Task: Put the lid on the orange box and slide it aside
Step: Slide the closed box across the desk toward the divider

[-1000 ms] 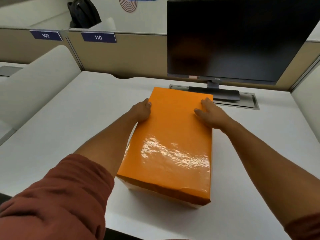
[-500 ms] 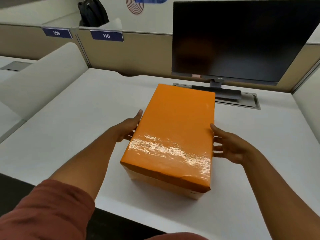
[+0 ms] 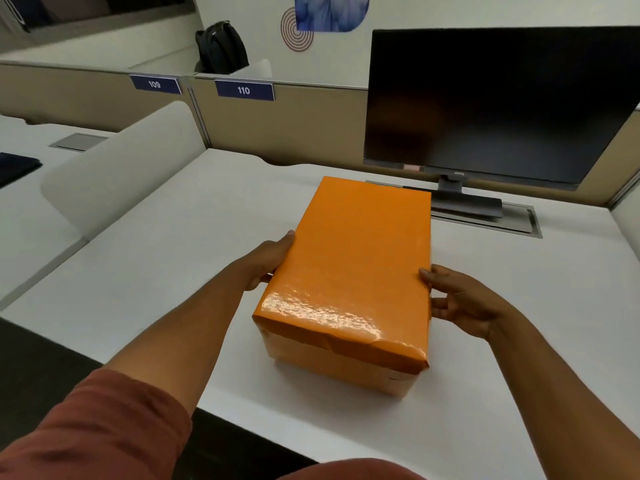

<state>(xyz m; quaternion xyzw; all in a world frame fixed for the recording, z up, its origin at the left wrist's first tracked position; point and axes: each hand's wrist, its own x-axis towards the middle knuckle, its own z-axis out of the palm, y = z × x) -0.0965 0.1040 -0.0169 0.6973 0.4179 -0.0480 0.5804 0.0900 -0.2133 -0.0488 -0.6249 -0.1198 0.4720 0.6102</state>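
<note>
Head view.

Orange box (image 3: 349, 282): stands on the white desk (image 3: 166, 271), near the desk's front edge and in front of the monitor (image 3: 495, 102). Long axis runs away from the viewer.

Lid (image 3: 360, 258): glossy orange, seated on the box and covering the whole top. Its near rim is creased and overhangs the paler box wall beneath. Glare shows on the near end of the top.

Left hand (image 3: 270, 261): pressed flat against the box's left side, thumb tip at the lid's upper edge, the other fingers hidden behind the box wall. It grips the box from that side.

Right hand (image 3: 460, 303): against the box's right side, fingers spread, thumb tip touching the lid's top edge. Together the two hands clasp the box between them. Both forearms are bare; rust-red sleeves (image 3: 104, 431) are pushed up near the elbows.

Monitor: dark screen, on a stand at the back of the desk, just beyond the box's far right corner.

Partition (image 3: 294, 129): beige, behind the desk, bearing blue number plates reading 109 (image 3: 154, 84) and 110 (image 3: 243, 90).

Backpack (image 3: 221, 46): black, beyond the partition.
</note>
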